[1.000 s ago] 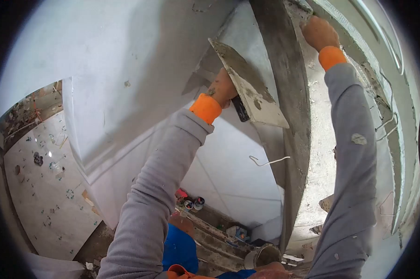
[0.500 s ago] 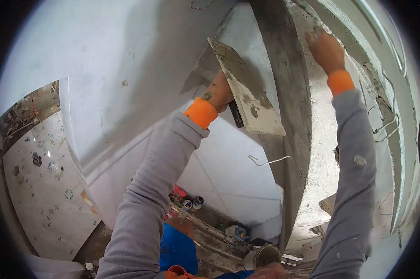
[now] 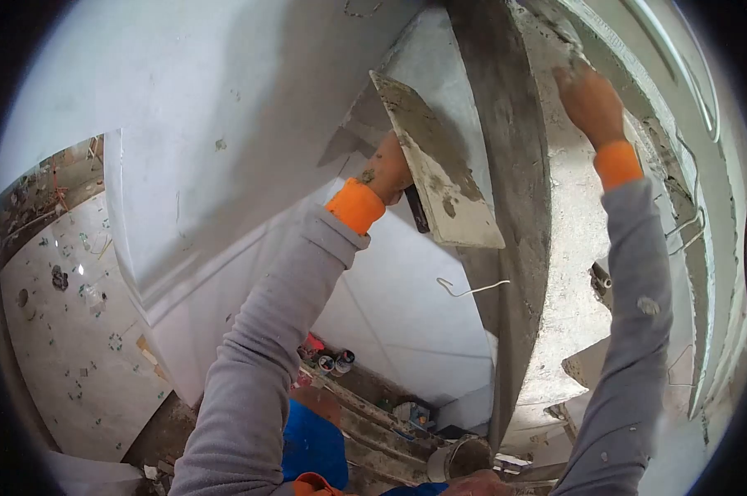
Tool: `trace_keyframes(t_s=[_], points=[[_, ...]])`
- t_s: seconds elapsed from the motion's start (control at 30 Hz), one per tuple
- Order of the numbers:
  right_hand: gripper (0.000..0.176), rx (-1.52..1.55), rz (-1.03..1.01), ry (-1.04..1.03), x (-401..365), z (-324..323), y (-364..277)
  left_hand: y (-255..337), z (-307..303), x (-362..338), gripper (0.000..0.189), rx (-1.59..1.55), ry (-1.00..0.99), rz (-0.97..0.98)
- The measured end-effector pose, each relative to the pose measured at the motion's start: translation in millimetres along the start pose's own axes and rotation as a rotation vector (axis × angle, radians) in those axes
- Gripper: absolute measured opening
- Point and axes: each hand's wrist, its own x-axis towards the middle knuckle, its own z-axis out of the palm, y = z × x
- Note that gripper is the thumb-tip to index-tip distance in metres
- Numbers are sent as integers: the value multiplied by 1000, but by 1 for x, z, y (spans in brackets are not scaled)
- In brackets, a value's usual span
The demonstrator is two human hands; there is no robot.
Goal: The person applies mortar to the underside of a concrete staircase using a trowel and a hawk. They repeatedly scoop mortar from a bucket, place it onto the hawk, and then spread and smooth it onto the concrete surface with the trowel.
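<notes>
Pale floor [image 3: 68, 364], at left, strewn with small green pieces and crumbs; a dark lump [image 3: 59, 278] and a rounded grey piece [image 3: 23, 301] lie toward its outer side. Brown ground [image 3: 369, 383] at the foot of the white wall bears two small containers [image 3: 344, 361] side by side, a red object [image 3: 314, 342] near them and, farther right, a blue-and-white box [image 3: 411, 413]. Stained planks [image 3: 378, 453] run alongside, a bucket [image 3: 470, 457] at their right; its exact support is unclear.

Sleeves [image 3: 266, 347] grey; cuffs [image 3: 356, 207] orange; board [image 3: 438, 169] cream, blotched grey; wire [image 3: 475, 290] white.
</notes>
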Motion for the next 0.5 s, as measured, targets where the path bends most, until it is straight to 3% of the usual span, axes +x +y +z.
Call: trace_keyframes(t_s=[0.1,0.23,0.33,0.37,0.43,0.5], points=[[47,-63,78,-102,19,-2,-27,0,9,-6,27,4,21,11],[45,-122,94,-192,26,-11,-7,-3,5,-14,25,110,-9,62],[43,-172,-87,-114,-8,-18,38,-2,2,-20,29,-134,-23,-3],[42,-207,-97,-97,-19,-18,57,-1,-2,-20,31,97,-92,90],[42,33,-19,70,-52,-28,77,1,-11,-21,36,566,-229,266],[42,77,79,4,-80,-31,97,-6,-8,-22,38,451,-222,253]])
